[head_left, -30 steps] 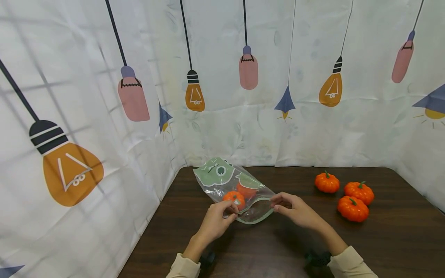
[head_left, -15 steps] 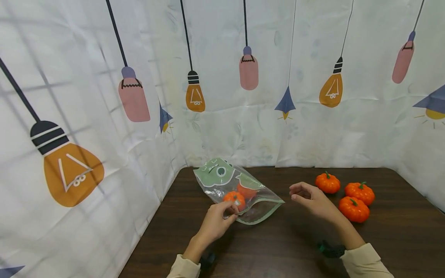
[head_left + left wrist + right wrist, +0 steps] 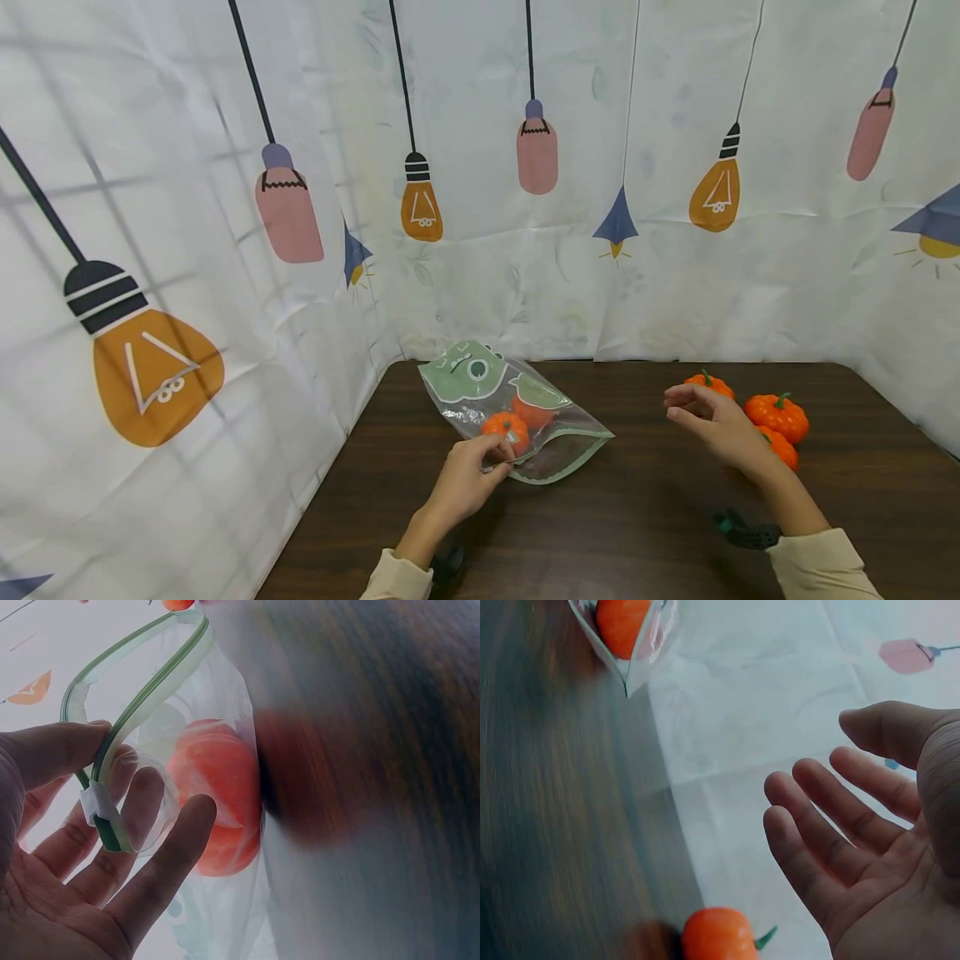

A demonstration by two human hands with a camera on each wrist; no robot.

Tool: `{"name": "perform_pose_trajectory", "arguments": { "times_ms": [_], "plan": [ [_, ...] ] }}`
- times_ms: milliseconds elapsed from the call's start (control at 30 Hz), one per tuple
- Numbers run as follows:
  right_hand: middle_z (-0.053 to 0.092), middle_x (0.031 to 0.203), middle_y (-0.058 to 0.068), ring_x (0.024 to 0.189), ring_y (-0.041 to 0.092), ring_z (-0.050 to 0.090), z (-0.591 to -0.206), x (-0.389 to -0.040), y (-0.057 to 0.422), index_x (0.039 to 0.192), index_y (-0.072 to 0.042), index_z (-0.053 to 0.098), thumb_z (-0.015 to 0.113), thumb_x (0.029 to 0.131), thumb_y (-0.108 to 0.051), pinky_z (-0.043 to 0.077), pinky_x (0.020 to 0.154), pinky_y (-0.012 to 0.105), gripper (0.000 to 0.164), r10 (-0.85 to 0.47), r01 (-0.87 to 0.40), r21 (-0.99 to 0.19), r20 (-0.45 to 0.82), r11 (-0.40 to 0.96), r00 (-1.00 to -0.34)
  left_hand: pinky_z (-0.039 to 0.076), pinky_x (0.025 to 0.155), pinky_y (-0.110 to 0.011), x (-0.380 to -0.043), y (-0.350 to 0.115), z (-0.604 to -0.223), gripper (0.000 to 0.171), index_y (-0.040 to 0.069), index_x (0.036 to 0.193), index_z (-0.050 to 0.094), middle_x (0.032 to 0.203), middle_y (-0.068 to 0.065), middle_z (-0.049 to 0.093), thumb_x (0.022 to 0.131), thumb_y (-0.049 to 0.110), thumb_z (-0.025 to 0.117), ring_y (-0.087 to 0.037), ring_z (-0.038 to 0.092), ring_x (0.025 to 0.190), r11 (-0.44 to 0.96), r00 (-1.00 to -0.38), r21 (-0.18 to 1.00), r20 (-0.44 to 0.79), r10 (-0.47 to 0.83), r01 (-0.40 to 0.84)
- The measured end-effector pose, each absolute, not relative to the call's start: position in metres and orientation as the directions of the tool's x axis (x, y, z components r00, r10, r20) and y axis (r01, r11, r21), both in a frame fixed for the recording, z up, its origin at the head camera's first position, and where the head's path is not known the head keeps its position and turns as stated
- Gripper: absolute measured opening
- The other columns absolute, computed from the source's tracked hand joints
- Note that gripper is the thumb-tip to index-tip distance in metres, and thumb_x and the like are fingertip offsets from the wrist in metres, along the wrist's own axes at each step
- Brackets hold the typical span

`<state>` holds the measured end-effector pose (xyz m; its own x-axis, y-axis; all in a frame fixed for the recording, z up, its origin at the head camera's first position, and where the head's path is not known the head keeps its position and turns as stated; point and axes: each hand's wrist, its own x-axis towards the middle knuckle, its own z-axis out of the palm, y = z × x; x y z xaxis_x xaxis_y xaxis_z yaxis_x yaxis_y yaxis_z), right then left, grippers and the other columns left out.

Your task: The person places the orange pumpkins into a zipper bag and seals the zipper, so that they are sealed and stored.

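Observation:
A clear zip bag (image 3: 465, 408) with a green cartoon face lies on the table, its mouth parted toward me. Inside sit two small orange pumpkins (image 3: 507, 430). My left hand (image 3: 467, 477) pinches the bag's green zip edge near its white slider (image 3: 93, 802), as the left wrist view shows. My right hand (image 3: 718, 427) is in the air with relaxed fingers, holding nothing, in front of the loose pumpkins at the right. Of these, one pumpkin (image 3: 777, 417) shows fully; the back pumpkin (image 3: 709, 382) and the front pumpkin (image 3: 780, 447) are partly hidden behind the hand.
The dark wooden table (image 3: 600, 533) ends at a white curtain (image 3: 495, 292) printed with lamps, which closes off the back and sides. A dark strap (image 3: 750, 532) is on the right wrist.
My right hand has let go of the bag's edge and moved right toward the loose pumpkins. The left hand keeps its pinch on the bag, nearly still.

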<state>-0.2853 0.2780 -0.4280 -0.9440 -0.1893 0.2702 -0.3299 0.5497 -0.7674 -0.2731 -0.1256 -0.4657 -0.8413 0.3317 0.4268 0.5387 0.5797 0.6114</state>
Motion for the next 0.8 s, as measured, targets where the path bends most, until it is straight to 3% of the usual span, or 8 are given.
{"name": "perform_pose_trajectory", "arguments": {
  "times_ms": [100,300,500,800],
  "plan": [
    [0.067,0.125,0.016,0.098,-0.009,0.060,-0.431,-0.281,0.286,0.131,-0.005,0.059,0.061,0.103,-0.027,0.055,0.079,0.022,0.035,-0.161,-0.339,-0.753,0.303,0.563,-0.939,0.057,0.081,-0.036,-0.274,-0.125,-0.467,0.018,0.020,0.086,0.068,0.092,0.008,0.075,0.086,0.006,0.078,-0.006,0.072,0.088,0.579,-0.840,0.610,0.427,0.335,0.541],
    [0.066,0.114,-0.013,0.095,-0.015,0.056,-0.439,-0.269,0.307,0.127,-0.007,0.062,0.062,0.102,-0.029,0.052,0.076,0.018,0.033,-0.061,-0.303,-0.729,0.339,0.614,-0.939,0.055,0.080,-0.033,-0.273,-0.125,-0.467,0.018,0.021,0.086,0.068,0.091,0.008,0.075,0.086,0.006,0.078,-0.005,0.070,0.086,0.592,-0.845,0.605,0.422,0.328,0.532],
    [0.065,0.111,-0.017,0.097,-0.018,0.050,-0.440,-0.257,0.330,0.125,-0.011,0.063,0.062,0.102,-0.034,0.043,0.079,0.009,0.033,0.011,-0.269,-0.699,0.368,0.663,-0.930,0.056,0.081,-0.034,-0.273,-0.125,-0.468,0.019,0.019,0.085,0.067,0.091,0.008,0.075,0.085,0.003,0.077,-0.009,0.073,0.088,0.595,-0.843,0.601,0.432,0.320,0.534],
    [0.057,0.110,-0.034,0.095,-0.021,0.046,-0.443,-0.244,0.363,0.127,-0.006,0.061,0.065,0.100,-0.036,0.043,0.071,0.011,0.040,0.076,-0.204,-0.710,0.341,0.674,-0.937,0.056,0.079,-0.035,-0.274,-0.126,-0.468,0.019,0.019,0.083,0.067,0.089,0.007,0.075,0.084,0.003,0.077,-0.010,0.073,0.086,0.598,-0.843,0.598,0.440,0.311,0.533]
  ]
}}
